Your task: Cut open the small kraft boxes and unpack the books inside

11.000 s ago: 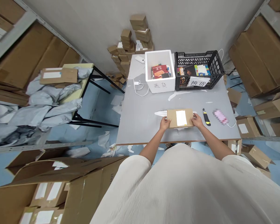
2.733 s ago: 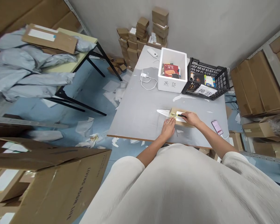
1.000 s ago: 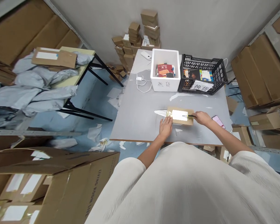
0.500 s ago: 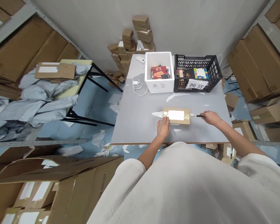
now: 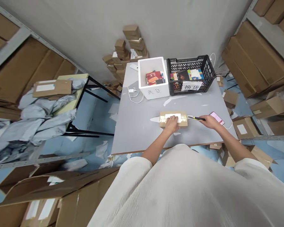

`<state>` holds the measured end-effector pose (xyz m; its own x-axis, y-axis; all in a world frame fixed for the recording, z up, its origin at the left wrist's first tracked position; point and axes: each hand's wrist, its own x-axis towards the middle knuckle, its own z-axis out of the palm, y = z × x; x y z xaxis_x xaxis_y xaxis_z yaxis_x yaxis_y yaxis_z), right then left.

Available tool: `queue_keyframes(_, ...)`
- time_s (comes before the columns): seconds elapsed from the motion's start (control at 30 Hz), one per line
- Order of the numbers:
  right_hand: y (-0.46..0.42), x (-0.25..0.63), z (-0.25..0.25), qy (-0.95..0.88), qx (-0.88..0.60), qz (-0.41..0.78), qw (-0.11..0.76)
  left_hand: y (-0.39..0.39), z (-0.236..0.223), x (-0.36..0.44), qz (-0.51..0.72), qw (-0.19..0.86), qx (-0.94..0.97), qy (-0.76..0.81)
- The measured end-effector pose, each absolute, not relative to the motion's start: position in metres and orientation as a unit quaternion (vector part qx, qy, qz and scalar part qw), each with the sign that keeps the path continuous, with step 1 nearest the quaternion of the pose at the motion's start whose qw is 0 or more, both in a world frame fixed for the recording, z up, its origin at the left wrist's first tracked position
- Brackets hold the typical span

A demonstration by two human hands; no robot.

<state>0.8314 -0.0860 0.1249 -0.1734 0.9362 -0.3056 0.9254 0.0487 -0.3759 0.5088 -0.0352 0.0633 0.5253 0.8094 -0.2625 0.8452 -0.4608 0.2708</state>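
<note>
A small brown cardboard box [image 5: 162, 123] with a white label and shiny tape at its ends lies on the grey table. My left hand [image 5: 172, 125] is on the middle of its front side, fingers over the label and holding it. To the right of the box, my right hand [image 5: 209, 122] is closed round a black and yellow utility knife [image 5: 198, 118]. The blade points left at the box's right end, and a small gap seems to separate them. Just behind my right hand lies a phone [image 5: 217, 117] with a lit pink screen and a white cable.
At the table's [image 5: 132, 132] back stand a white foam box [image 5: 155, 92] and a black plastic crate [image 5: 207, 83], both holding books. Grey parcels [image 5: 26, 129] cover a side table on the left. An open large carton [image 5: 85, 201] is at lower left. Paper scraps litter the floor.
The knife was drawn rightward along the box and off its right end. My left hand has shifted from the box's left end to its middle. Earlier, both hands held the box's ends.
</note>
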Motion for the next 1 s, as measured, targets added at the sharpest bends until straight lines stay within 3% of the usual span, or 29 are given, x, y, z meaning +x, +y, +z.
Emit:
queue_keyframes(0.4, -0.073, 0.837, 0.1, -0.703, -0.642, 0.302, 0.057, -0.029, 0.047, 0.514, -0.063, 0.155, 0.866, 0.47)
queue_keyframes(0.8, -0.011, 0.82, 0.107, -0.785, -0.56, 0.234, -0.125, -0.043, 0.031, 0.505, 0.004, 0.143, 0.869, 0.474)
queue_keyframes(1.0, 0.004, 0.813, 0.102, -0.792, -0.543, 0.236, -0.149, -0.043, 0.028, 0.504, 0.016, 0.147, 0.868, 0.473)
